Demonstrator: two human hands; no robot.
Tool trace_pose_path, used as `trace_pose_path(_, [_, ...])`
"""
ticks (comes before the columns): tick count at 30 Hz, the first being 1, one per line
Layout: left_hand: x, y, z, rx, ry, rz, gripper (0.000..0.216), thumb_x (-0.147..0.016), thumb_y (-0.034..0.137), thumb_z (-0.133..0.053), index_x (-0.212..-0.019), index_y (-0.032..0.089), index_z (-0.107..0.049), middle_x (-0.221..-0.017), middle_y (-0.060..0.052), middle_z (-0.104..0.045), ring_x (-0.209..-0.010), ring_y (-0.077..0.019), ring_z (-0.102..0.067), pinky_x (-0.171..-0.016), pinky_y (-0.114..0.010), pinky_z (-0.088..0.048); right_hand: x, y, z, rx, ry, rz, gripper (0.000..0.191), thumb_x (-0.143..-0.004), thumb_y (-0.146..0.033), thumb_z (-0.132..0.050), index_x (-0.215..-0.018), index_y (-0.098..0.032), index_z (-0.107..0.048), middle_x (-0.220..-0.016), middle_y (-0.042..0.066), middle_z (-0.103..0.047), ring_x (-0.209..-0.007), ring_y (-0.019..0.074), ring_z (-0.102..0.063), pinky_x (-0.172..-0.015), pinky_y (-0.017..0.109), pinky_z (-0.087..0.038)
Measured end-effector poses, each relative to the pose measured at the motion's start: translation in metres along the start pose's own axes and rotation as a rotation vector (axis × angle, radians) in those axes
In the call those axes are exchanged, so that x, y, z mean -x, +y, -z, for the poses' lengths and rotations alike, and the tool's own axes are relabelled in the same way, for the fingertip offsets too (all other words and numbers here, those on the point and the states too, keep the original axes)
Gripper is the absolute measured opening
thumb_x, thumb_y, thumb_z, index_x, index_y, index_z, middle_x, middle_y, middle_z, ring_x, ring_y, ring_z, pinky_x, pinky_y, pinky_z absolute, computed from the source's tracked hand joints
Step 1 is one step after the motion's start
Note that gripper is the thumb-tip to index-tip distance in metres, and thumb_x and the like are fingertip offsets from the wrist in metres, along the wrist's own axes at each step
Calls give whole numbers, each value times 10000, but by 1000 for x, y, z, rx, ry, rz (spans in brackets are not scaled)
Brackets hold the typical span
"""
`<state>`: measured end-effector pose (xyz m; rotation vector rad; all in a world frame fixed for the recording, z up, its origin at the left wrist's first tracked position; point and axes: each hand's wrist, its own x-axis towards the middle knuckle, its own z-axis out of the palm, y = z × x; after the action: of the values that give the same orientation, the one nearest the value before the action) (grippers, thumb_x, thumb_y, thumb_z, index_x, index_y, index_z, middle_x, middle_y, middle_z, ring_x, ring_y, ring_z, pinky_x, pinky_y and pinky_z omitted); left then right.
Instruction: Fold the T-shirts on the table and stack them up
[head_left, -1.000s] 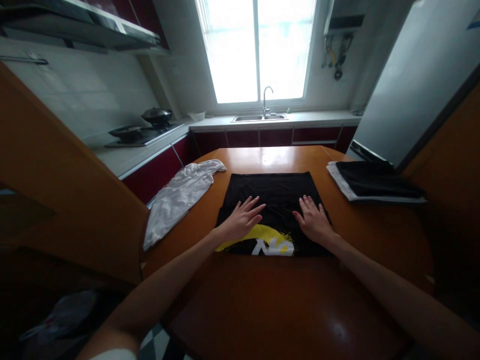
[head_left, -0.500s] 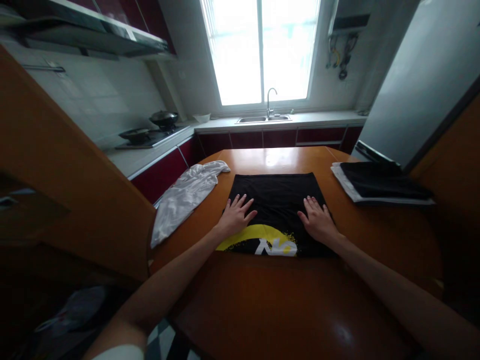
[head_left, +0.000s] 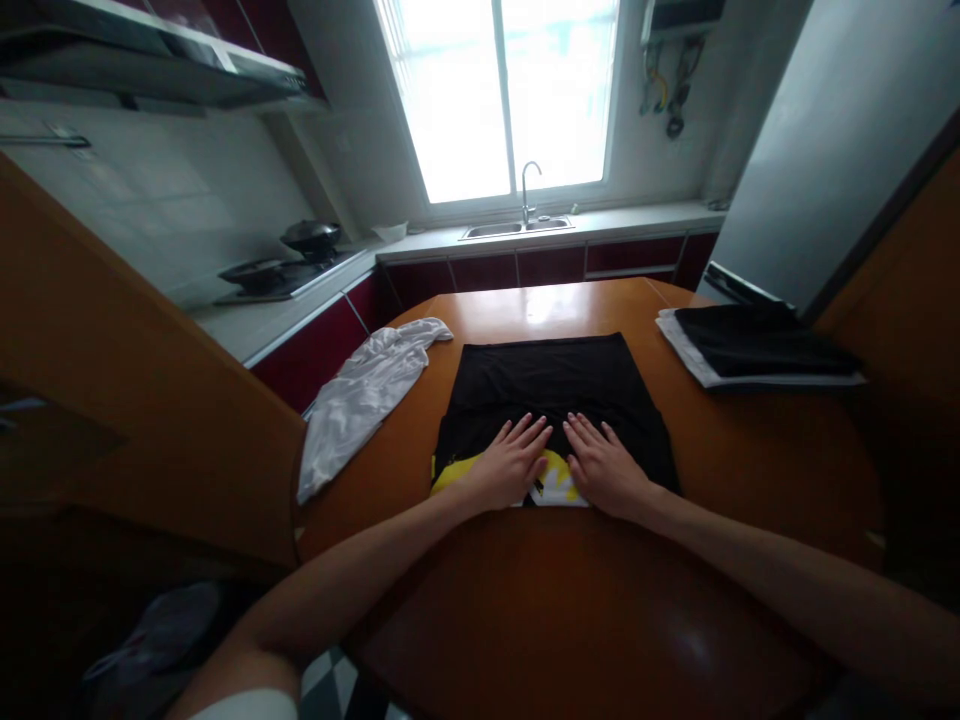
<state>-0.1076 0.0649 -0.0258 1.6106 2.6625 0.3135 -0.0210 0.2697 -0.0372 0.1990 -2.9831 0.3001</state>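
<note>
Black cloth [head_left: 551, 372] lies mostly flat at twelve o'clock on the worktop [head_left: 540, 600]; my left hand [head_left: 511, 466] and right hand [head_left: 606, 468] rest open on it, gripping nothing. Pile [head_left: 765, 345] at two, folded; white cloth [head_left: 367, 390] at ten, rumpled.

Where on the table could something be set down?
Bare tabletop lies this side of the black cloth, between it and the folded stack, and along the far edge. Crowded: that cloth, under left hand and right hand; the left edge, under silvery cloth.
</note>
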Motion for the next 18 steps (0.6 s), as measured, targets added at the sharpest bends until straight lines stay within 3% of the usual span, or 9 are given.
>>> trace_pose_path(7, [0, -1, 0, -22, -23, 4, 656, -1058, 557, -273, -1610, 203, -259, -1668, -92, -237, -1559, -281, -128, -1245, -511, -154, 0, 3, -3, 8, 2, -2, 642, -995, -359, -322, -1565, -66, -356, -1657, 144, -236, -1543, 263, -201, -1230, 520, -193])
trace_pose_path(18, [-2, 3, 4, -28, -27, 22, 648, -1057, 557, -292, -1606, 214, -274, -1663, -96, -253, -1555, -281, -154, -1239, -510, -162, -2, 3, -3, 2, 8, 2, 633, -990, -352, -336, -1556, -70, -377, -1642, 157, -276, -1534, 269, -230, -1225, 525, -205])
